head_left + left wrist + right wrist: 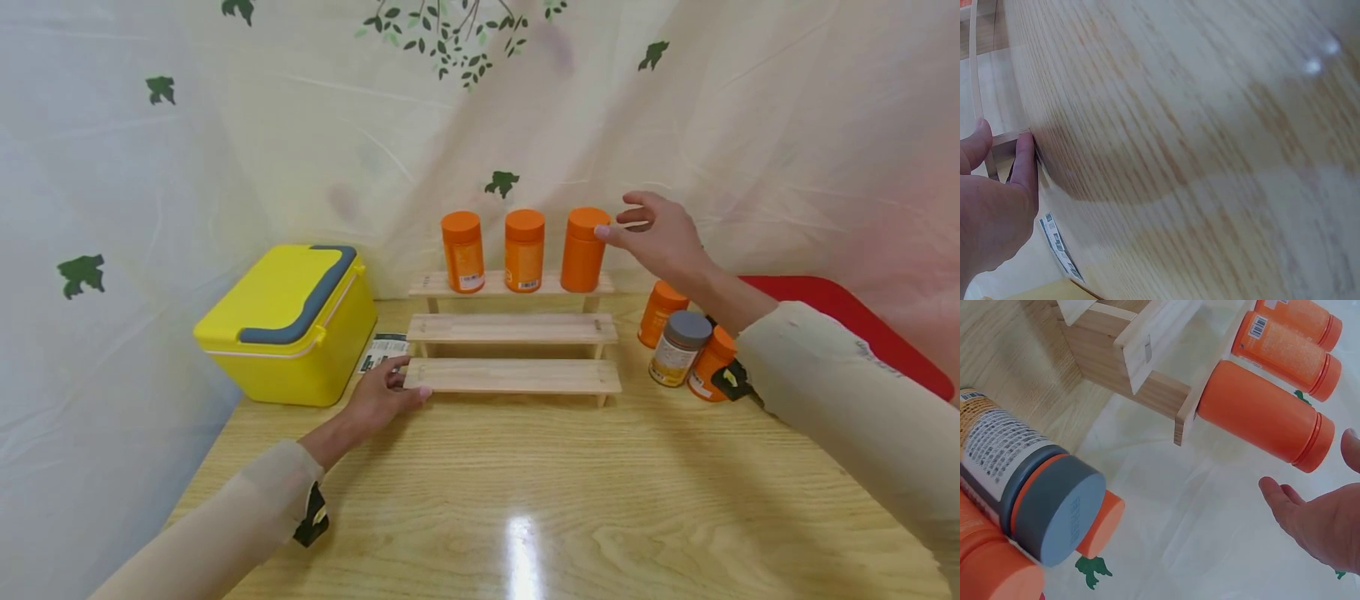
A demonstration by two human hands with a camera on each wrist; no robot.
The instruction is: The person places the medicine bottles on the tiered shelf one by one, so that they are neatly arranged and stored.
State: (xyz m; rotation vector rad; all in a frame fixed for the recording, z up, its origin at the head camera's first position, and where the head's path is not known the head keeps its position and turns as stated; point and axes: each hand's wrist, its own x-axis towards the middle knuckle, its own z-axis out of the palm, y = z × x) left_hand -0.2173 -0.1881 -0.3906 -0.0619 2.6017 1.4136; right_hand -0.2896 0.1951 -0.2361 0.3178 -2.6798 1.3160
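A three-step wooden display rack [517,377] stands on the table. My left hand [378,396] grips the left end of its lowest step, thumb at the front edge; in the left wrist view the thumb and a finger pinch the wooden end. Three orange bottles with orange lids line the top step: a left one [463,254], a middle one [523,252] and a right one [582,252]. Beside the right bottle's lid is my right hand [663,237], fingers parted and holding nothing. The right wrist view shows a gap between its fingertips and that bottle [1257,412].
Right of the rack stand a grey-lidded bottle [679,350] and two orange bottles, one behind [660,315] and one partly under my right sleeve [712,367]. A red object [832,312] lies beyond. At left are a yellow cooler box [288,333] and a printed card [386,346].
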